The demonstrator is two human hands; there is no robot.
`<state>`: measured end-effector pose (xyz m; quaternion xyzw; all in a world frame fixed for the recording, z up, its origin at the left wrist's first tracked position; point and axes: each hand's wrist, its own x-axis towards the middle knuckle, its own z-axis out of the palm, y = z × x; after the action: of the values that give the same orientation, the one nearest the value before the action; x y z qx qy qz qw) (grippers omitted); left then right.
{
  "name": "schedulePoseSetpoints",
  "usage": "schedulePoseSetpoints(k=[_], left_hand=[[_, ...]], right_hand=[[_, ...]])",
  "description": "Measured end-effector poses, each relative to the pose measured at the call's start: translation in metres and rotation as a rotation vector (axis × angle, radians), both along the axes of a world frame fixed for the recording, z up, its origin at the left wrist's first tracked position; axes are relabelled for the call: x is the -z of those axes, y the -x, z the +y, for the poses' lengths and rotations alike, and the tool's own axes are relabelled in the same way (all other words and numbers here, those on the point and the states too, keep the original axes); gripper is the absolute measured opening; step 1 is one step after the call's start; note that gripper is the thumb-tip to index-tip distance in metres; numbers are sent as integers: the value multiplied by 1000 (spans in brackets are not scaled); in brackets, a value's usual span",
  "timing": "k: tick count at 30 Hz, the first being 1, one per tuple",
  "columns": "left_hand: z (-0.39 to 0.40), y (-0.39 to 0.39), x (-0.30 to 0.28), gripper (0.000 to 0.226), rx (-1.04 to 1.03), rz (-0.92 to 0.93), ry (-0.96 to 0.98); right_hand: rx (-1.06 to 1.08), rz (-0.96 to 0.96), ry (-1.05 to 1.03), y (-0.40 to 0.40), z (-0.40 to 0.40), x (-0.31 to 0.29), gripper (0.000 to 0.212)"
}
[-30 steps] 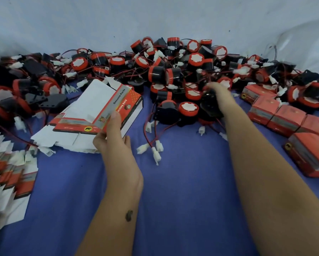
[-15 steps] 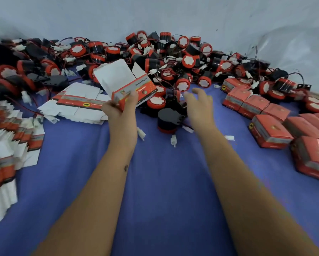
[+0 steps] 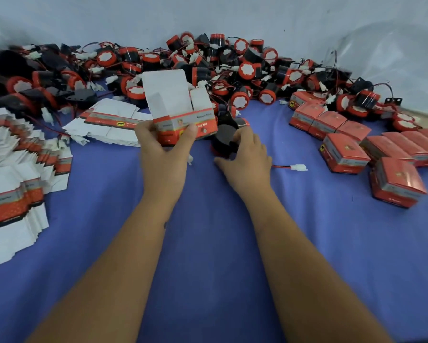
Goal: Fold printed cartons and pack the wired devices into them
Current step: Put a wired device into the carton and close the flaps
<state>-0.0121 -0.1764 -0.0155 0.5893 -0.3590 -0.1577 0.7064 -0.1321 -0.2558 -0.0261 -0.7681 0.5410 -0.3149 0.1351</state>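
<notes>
My left hand (image 3: 162,152) grips a red printed carton (image 3: 183,120), opened up into a box with its white flaps standing upright. Just right of it, my right hand (image 3: 245,157) closes around a black round wired device (image 3: 224,137) lying on the blue cloth. The device's red wire runs out to the right and ends in a white plug (image 3: 298,167). A large pile of black and red wired devices (image 3: 208,68) fills the back of the cloth.
Flat unfolded cartons lie in a stack (image 3: 111,122) left of my left hand, and a fanned heap of flat cartons (image 3: 15,184) covers the far left. Several closed red cartons (image 3: 351,149) sit at the right. A pale wall rises behind the pile.
My left hand lifted the flat carton off the stack and brought it toward me, now opened into a box. My right hand pulled back from the pile and closed on a black device.
</notes>
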Motion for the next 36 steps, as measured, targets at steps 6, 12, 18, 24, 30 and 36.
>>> schedulePoseSetpoints(k=[6,12,18,24,30,36], left_hand=[[-14,-1,0,39,373,388,-68],[-21,-22,7,30,286,229,-102],[-32,-29,14,48,178,139,-143],[-27,-27,17,61,63,-72,-189],[-11,-33,16,64,-3,-171,-254],[-7,-37,13,76,23,-300,-352]], right_hand=[[-36,-377,-109,7,1,0,19],[79,-281,-112,28,-12,-7,37],[158,4,14,42,-19,-7,29],[-31,125,146,26,-7,-3,49],[75,27,300,21,-4,-2,52],[74,-266,662,13,16,-16,53]])
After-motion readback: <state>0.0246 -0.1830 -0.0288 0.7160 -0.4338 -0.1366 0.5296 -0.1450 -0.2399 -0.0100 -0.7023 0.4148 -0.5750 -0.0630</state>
